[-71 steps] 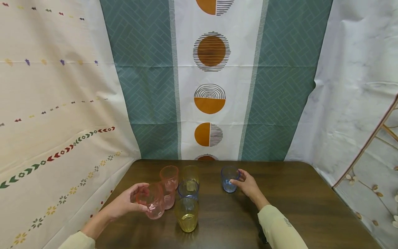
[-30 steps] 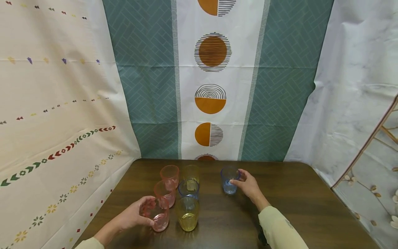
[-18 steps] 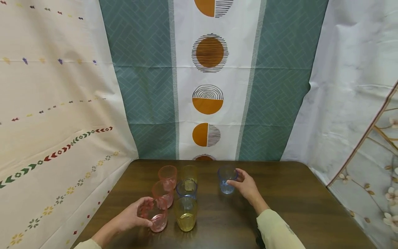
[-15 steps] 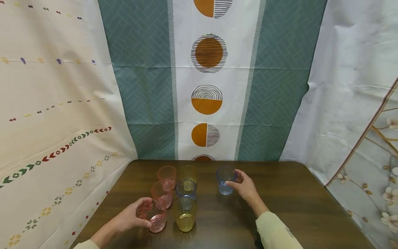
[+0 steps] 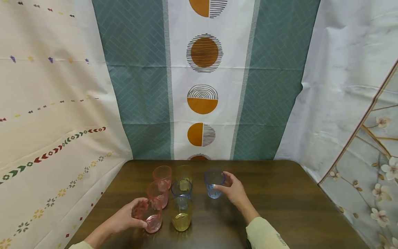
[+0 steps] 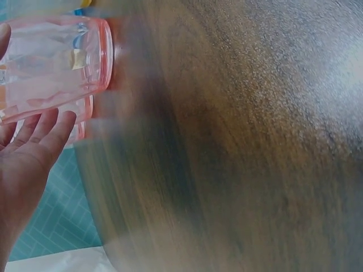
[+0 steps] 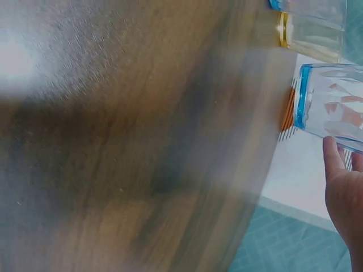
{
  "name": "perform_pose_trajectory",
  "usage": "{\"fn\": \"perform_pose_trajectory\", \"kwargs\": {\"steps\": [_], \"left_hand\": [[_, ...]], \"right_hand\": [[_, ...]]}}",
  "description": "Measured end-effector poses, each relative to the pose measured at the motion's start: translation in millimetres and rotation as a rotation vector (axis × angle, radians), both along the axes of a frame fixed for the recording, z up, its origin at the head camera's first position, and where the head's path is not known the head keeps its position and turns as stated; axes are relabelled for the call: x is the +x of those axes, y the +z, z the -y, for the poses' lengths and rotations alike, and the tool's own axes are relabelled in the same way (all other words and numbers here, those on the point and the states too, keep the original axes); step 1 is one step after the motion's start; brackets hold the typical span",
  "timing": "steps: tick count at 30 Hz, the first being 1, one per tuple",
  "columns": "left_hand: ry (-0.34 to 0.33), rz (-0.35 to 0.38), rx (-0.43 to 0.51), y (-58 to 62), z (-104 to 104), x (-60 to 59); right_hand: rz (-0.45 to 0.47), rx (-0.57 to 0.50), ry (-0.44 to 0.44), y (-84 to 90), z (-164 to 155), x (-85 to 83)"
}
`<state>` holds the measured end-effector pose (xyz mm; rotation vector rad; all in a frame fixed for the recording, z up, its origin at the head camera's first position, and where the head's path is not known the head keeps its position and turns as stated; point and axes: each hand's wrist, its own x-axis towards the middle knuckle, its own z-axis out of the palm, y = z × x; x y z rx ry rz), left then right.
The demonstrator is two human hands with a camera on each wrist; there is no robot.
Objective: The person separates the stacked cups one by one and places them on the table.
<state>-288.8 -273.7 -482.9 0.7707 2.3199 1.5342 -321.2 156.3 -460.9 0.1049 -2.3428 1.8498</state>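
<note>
My left hand [image 5: 124,217] grips a pink tumbler [image 5: 153,221] by its left side, thumb in front. The tumbler stands upright at the near end of a column of pink tumblers, as its glass [image 6: 54,68] in the left wrist view also shows. My right hand [image 5: 235,192] holds a blue tumbler [image 5: 214,189] between thumb and fingers, upright and right of the group. In the right wrist view its thick blue base [image 7: 302,99] shows above the fingers. Beside the pink column are a front yellow tumbler [image 5: 181,219], a second blue tumbler [image 5: 181,189] and a back yellow tumbler [image 5: 186,172].
Two more pink tumblers, a middle one [image 5: 160,197] and a back one [image 5: 162,174], stand behind the held one. All are on a dark wooden table [image 5: 280,207]. A patterned cloth [image 5: 203,138] hangs behind its far edge, with a cream cloth [image 5: 62,138] on the left.
My left hand has brought its pink tumbler down and nearer, to the column's front. My right hand has lately moved the blue tumbler left, toward the group. The head view has turned slightly right.
</note>
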Motion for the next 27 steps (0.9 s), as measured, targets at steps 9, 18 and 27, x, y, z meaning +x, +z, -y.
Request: {"fn": "perform_pose_trajectory", "kwargs": {"steps": [9, 18, 27], "left_hand": [[-0.004, -0.01, 0.009, 1.5, -0.1, -0.8], [-0.003, -0.021, -0.006, 1.9, 0.4, -0.3], [-0.002, -0.018, -0.003, 2.0, -2.0, 2.6]], "right_hand": [[-0.001, -0.03, 0.024, -12.5, 9.3, 9.6], [0.019, -0.015, 0.025, -24.8, 20.1, 11.2], [0.03, -0.002, 0.023, -30.3, 24.8, 12.6]]}}
